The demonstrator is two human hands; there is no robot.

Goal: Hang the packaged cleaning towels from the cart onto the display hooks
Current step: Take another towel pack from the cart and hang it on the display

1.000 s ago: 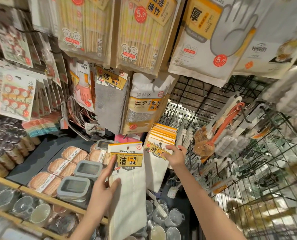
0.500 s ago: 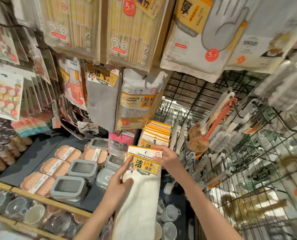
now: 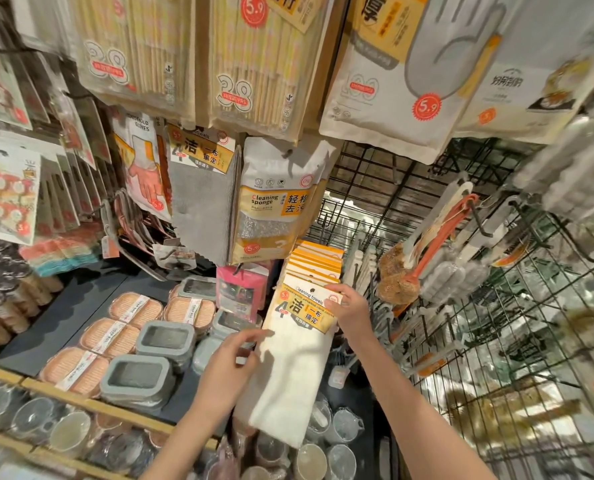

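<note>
- The white cleaning towel pack [image 3: 290, 362] hangs at a slant in front of the row of identical packs [image 3: 314, 263], its yellow-and-white header card [image 3: 307, 308] uppermost and lying against the front pack of that row.
- The right hand [image 3: 352, 308] pinches the upper right corner of the header card, thumb on the printed face, fingers curled behind it.
- The left hand [image 3: 233, 363] is at the left edge of the white cloth, about halfway down. Its fingers are loosely curled, with the fingertips [image 3: 254, 336] at the cloth edge; whether they grasp the cloth or only touch it cannot be told.
- The hook carrying the row is hidden behind the cards, so it cannot be told whether the held pack is on it.
- The lower end of the towel hangs free above clear glass cups [image 3: 326, 455] on the lower shelf.
- Directly above the row hangs a cleaning sponge pack [image 3: 274, 206], with a grey towel pack [image 3: 202, 199] to its left.
- Left of the hands, on a dark shelf [image 3: 66, 306], sit grey lidded containers [image 3: 139, 379] and peach soap boxes [image 3: 110, 336].
- To the right, a black wire grid panel [image 3: 496, 341] carries an orange-handled brush [image 3: 427, 244].
</note>
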